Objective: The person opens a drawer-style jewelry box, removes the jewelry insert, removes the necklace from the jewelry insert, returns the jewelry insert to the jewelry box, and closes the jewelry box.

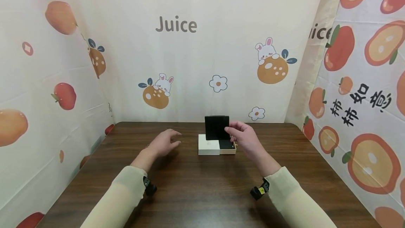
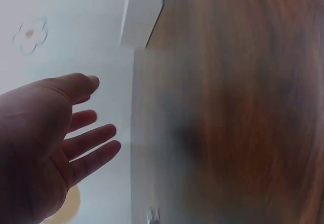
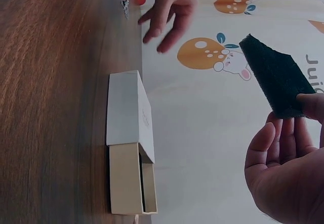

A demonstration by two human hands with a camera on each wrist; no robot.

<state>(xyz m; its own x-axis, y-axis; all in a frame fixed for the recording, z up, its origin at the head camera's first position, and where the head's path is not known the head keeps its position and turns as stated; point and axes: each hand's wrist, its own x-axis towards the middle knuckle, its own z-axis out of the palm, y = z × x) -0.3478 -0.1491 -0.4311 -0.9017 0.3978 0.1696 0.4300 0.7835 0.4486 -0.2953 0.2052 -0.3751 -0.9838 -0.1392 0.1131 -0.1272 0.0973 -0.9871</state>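
My right hand [image 1: 248,138] pinches a thin black foam pad [image 1: 216,127] by its edge, between thumb and fingers. In the right wrist view the pad [image 3: 278,77] looks rough, with uneven edges. Below it stands a small drawer box with a white sleeve [image 1: 209,147]. Its cream drawer [image 3: 125,178] is pulled partly out to the right, with a black lining [image 1: 225,144] inside. My left hand [image 1: 162,143] hovers left of the box, fingers relaxed and holding nothing. Just beyond it lies a small silvery item [image 3: 125,8], too small to make out.
The brown wooden table [image 1: 202,192] meets a printed curtain [image 1: 190,55] at its back edge. More fruit-patterned curtain [image 1: 364,115] hangs along the right side, and another [image 1: 38,62] on the left. Each wrist wears a black strapped camera [image 1: 259,190].
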